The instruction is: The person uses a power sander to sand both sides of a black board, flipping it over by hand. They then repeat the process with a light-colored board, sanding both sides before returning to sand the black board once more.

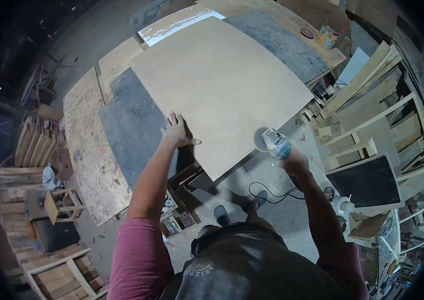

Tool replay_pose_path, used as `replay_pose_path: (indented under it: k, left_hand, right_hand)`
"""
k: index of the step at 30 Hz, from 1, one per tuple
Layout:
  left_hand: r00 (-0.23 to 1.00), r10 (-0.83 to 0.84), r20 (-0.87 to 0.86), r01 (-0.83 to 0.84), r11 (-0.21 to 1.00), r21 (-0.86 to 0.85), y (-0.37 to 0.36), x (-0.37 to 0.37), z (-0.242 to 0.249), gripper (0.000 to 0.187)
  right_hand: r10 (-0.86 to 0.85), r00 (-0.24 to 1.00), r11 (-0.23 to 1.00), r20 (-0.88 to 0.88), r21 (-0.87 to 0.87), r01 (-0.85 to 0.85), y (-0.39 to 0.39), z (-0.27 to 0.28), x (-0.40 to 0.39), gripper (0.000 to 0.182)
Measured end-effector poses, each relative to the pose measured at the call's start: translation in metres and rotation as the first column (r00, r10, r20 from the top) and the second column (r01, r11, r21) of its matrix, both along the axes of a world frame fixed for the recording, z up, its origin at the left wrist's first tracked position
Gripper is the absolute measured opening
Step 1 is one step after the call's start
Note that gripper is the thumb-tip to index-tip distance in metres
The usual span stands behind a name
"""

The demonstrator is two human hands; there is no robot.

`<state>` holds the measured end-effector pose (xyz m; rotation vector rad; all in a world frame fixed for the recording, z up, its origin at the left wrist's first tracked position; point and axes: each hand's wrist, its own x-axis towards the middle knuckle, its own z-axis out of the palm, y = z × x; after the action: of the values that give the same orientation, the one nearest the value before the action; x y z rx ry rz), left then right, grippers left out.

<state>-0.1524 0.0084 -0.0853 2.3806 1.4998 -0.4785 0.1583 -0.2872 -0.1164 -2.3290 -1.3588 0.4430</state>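
A large pale wooden board (227, 85) lies across the worktable, its near corner pointing toward me. My left hand (176, 134) rests flat on the board's left edge with the fingers spread. In my right hand (294, 162) is an angle grinder (277, 143) with a blue and whitish dusty body. Its round disc (261, 139) is at the board's near right edge, overlapping it in this view. A black cord (277, 197) loops over the floor below the grinder.
Dark grey sheets (134, 120) lie under the board on the table. A can (327, 37) stands at the far right. Scrap wood and frames (372, 135) crowd the right side, with a dark panel (364, 182). A small wooden stool (64, 205) stands left; open drawers (179, 220) sit below the table.
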Motion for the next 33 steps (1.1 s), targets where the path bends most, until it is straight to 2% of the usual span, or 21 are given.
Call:
replay_pose_path:
  k: [2,3,4,6,7,10,12,15,17,20,22,24,25,26,28,31,33]
  left_hand:
    - [1.0,0.013,-0.004,-0.013,1.0,-0.02,-0.003,0.0,0.007,0.142]
    - [1.0,0.019,-0.01,-0.019,0.999,-0.036,-0.004,0.001,0.01,0.142]
    - [1.0,0.026,-0.005,-0.026,0.999,-0.038,-0.003,0.002,0.01,0.142]
    - [0.999,0.032,-0.024,-0.033,0.999,-0.037,-0.003,0.002,0.009,0.141]
    - [1.0,0.022,-0.011,-0.022,0.999,-0.025,-0.002,0.0,0.006,0.14]
    - [1.0,-0.001,-0.002,0.001,1.0,-0.022,-0.002,-0.003,0.005,0.14]
    - [1.0,0.006,-0.002,-0.006,1.0,-0.025,0.001,-0.002,0.001,0.141]
    - [1.0,0.01,-0.025,-0.011,0.999,-0.034,0.004,-0.002,-0.004,0.146]
    - [0.999,0.003,-0.039,-0.003,1.0,-0.015,0.005,-0.002,-0.005,0.145]
    - [0.998,0.014,-0.057,-0.015,1.0,-0.017,0.003,-0.002,-0.004,0.145]
    - [0.998,0.021,-0.067,-0.023,0.999,-0.028,0.003,-0.001,0.0,0.144]
    - [0.997,0.028,-0.077,-0.031,0.999,-0.043,0.001,0.0,0.001,0.144]
    - [0.997,0.032,-0.072,-0.036,0.998,-0.045,0.001,-0.001,0.002,0.144]
    - [0.997,0.036,-0.068,-0.04,0.998,-0.047,0.002,-0.001,0.002,0.144]
    - [0.998,0.038,-0.059,-0.041,0.998,-0.043,0.002,-0.002,-0.001,0.145]
    - [0.998,0.038,-0.058,-0.04,0.998,-0.042,0.003,-0.002,-0.004,0.146]
    - [0.997,0.04,-0.06,-0.043,0.998,-0.043,0.004,-0.001,-0.004,0.146]
  right_hand:
    - [-0.017,1.0,0.999,-0.008,-0.028,0.017,-0.006,0.004,-0.022,0.048]
    - [0.002,0.999,1.0,0.044,0.029,-0.004,-0.01,0.005,-0.038,0.044]
    - [-0.016,1.0,0.999,0.006,-0.031,0.016,-0.009,0.012,-0.054,0.042]
    - [0.083,0.996,0.996,0.008,-0.041,-0.083,-0.013,0.005,-0.079,0.044]
    - [0.087,0.996,0.996,-0.006,0.025,-0.087,-0.012,0.015,-0.096,0.048]
    - [0.159,0.986,0.985,-0.038,-0.064,-0.162,-0.014,0.037,-0.126,0.049]
    - [0.218,0.976,0.975,-0.017,-0.042,-0.218,-0.021,0.025,-0.125,0.048]
    - [0.206,0.976,0.974,-0.074,-0.079,-0.212,-0.02,0.037,-0.123,0.048]
    - [0.057,0.998,0.996,-0.036,-0.062,-0.06,-0.017,0.039,-0.11,0.048]
    - [0.053,0.997,0.998,-0.052,0.023,-0.052,-0.011,0.043,-0.098,0.048]
    - [0.053,0.998,0.998,-0.046,0.018,-0.052,-0.011,0.038,-0.098,0.046]
    - [0.179,0.984,0.982,-0.011,-0.051,-0.179,-0.014,0.038,-0.114,0.047]
    - [0.164,0.985,0.976,-0.051,-0.137,-0.169,-0.012,0.043,-0.125,0.046]
    - [0.169,0.984,0.979,-0.057,-0.109,-0.174,-0.009,0.048,-0.14,0.043]
    - [0.315,0.941,0.947,-0.122,-0.025,-0.321,-0.01,0.048,-0.15,0.04]
    - [0.326,0.943,0.939,-0.064,-0.091,-0.331,-0.007,0.051,-0.158,0.039]
    - [0.331,0.941,0.938,-0.065,-0.089,-0.336,-0.012,0.028,-0.138,0.04]
